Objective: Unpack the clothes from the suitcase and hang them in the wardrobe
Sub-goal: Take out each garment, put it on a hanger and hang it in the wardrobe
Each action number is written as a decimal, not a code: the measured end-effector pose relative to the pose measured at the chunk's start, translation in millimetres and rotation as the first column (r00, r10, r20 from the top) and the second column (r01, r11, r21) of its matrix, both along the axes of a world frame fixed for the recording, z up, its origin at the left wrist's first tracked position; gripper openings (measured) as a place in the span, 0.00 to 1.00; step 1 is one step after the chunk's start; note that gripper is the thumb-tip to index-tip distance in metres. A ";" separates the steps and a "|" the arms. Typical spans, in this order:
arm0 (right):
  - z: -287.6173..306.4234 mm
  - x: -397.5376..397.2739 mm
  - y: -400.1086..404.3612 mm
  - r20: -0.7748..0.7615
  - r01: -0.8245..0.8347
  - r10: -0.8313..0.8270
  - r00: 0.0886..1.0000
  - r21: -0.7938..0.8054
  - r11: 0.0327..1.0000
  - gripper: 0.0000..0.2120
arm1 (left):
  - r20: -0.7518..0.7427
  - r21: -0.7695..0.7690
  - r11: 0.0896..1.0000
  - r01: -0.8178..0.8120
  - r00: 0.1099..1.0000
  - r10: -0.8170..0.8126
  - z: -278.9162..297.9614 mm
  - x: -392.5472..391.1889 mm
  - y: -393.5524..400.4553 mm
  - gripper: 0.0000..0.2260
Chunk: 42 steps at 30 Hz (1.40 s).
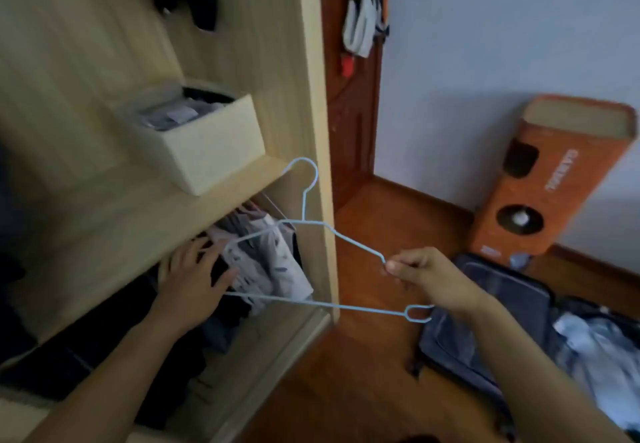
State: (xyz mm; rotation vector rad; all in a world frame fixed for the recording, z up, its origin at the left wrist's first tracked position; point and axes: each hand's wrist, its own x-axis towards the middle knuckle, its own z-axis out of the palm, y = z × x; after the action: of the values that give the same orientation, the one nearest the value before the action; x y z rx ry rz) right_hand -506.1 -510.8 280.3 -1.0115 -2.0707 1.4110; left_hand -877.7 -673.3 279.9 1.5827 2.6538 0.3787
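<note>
Head view: the right hand (pixel 427 278) pinches a blue hanger (pixel 304 234) by one shoulder, while the left hand (pixel 194 281), fingers straight, presses hung clothes (pixel 273 262) in the wardrobe (pixel 311 61). The suitcase (pixel 491 304) lies open, near right. Held so lightly, the hanger could snag those clothes or slip free.

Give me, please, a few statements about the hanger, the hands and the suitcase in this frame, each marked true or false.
1. The right hand pinches the light blue hanger at one shoulder end. True.
2. A shirt already hangs on the hanger. False: the hanger is bare.
3. The left hand rests on the hanging clothes under the wardrobe shelf. True.
4. The suitcase is zipped shut. False: it lies open on the floor with pale clothes inside.
5. The beige box stands on the floor. False: it stands on the wardrobe shelf.
</note>
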 end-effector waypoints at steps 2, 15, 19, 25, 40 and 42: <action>-31.8 70.7 11.4 0.082 0.039 -0.034 0.996 -0.056 0.998 0.08 | 0.166 -0.118 0.991 0.067 0.985 -0.047 -25.3 47.6 11.6 0.04; -160.8 356.0 73.9 0.195 0.579 -0.545 0.815 -0.276 0.767 0.15 | 0.624 -0.240 0.793 0.560 0.715 -0.316 -141.2 422.7 170.2 0.04; -195.5 439.6 59.4 0.303 0.706 -0.640 0.706 -0.377 0.600 0.19 | 0.601 -0.324 0.670 0.668 0.692 -0.400 -159.2 501.2 211.4 0.07; -229.4 558.9 11.3 0.422 0.898 -0.815 0.397 -0.362 0.249 0.17 | 0.653 -0.454 0.532 0.715 0.673 -0.348 -219.1 614.0 268.5 0.09; -298.7 841.9 68.3 0.475 0.985 -0.866 0.156 -0.146 0.097 0.10 | 0.726 -0.616 0.640 0.459 0.645 0.236 -324.2 857.0 378.0 0.08; -336.9 869.3 99.0 0.471 0.961 -0.840 0.270 -0.190 0.202 0.12 | 0.701 -0.657 0.668 0.351 0.611 0.368 -357.5 883.3 369.7 0.06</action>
State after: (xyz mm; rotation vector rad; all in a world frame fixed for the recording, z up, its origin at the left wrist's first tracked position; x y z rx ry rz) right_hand 363.2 -411.8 -56.6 -2.2400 -0.7204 1.0222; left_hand 5.5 -303.6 -77.6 0.7965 1.6913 -0.0605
